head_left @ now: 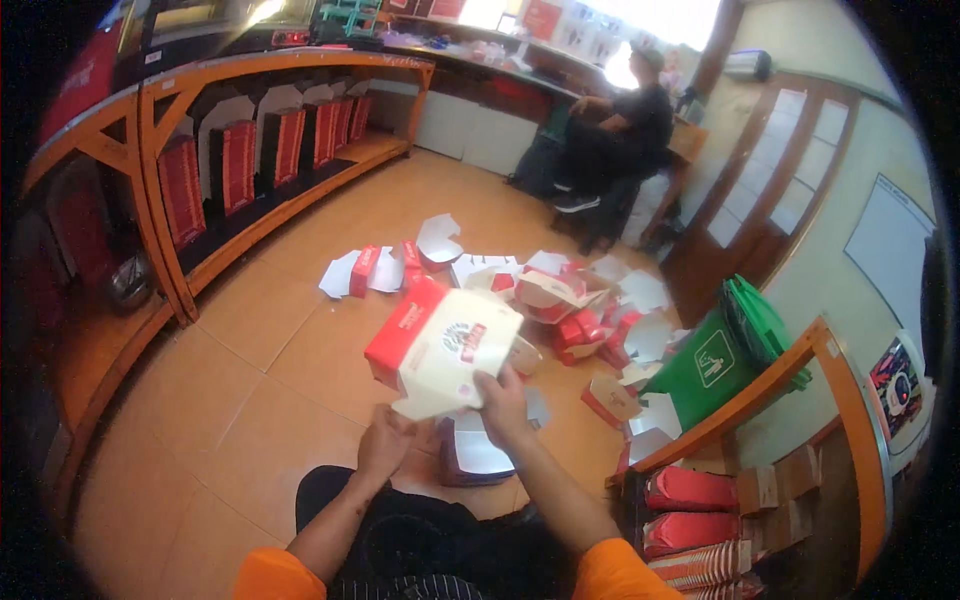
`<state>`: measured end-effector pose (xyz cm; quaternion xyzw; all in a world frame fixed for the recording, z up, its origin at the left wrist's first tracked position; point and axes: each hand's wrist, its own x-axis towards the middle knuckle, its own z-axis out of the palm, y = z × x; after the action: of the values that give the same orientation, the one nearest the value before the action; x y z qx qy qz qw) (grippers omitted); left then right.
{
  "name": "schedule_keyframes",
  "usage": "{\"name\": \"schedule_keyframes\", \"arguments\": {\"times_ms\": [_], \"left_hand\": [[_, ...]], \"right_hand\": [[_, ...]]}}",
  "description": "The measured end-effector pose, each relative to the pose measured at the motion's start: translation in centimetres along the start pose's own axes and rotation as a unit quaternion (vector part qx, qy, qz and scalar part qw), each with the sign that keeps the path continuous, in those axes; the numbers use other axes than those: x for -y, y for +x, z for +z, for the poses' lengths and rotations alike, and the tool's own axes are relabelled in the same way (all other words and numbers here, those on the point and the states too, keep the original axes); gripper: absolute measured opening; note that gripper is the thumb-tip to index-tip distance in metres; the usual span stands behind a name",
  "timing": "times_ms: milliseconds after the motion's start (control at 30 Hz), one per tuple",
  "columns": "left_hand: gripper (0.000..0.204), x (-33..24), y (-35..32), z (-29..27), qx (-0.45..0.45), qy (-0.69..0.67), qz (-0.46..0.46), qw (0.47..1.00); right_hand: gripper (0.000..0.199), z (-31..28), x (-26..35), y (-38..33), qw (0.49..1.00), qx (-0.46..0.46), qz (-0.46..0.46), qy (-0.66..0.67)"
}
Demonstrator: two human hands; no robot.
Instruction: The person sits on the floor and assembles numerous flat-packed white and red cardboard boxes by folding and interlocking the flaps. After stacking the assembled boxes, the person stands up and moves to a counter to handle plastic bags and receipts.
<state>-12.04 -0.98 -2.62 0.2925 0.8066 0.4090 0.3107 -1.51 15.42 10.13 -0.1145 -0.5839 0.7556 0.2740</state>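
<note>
Orange tiles cover the floor of this room, and the green bin stands on it as a good landmark. To the left of the bin lies a loose heap of red and cream cartons, some with silvery inner sides. Also left of the bin, but raised above the floor and nearer to the person, is the red and cream carton which both hands hold.

I judge this carton to be light, made of thin but rather stiff cardboard. Its printed face looks smooth, so it may slip a little; its flaps could crease if pressed strongly. Good places for holding are probably the edges and lower corners, not the middle of the wide panel.

The right hand grips the corner on the bin's side, thumb toward the cream face. The left hand, farther from the bin, is curled and seems to pinch the lower flap; its fingertips are unclear. Both forearms reach forward, slightly converging, from orange sleeves.
</note>
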Motion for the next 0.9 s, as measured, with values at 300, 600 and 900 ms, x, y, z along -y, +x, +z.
{"name": "schedule_keyframes", "arguments": {"times_ms": [300,600,900], "left_hand": [[0.097,-1.9,-6.7,1.8,-0.501,0.025,0.341,0.795],[0.044,0.7,-8.9,1.7,-0.306,-0.199,0.199,0.910],[0.043,4.6,-11.3,6.8,-0.096,-0.347,0.221,0.906]], "right_hand": [[0.035,0.6,-1.6,-11.2,0.999,-0.008,0.046,-0.017],[0.042,-5.7,-6.2,-16.6,0.982,-0.037,0.053,-0.178],[0.063,-6.9,-7.8,-21.4,0.986,-0.040,-0.030,-0.162]]}}
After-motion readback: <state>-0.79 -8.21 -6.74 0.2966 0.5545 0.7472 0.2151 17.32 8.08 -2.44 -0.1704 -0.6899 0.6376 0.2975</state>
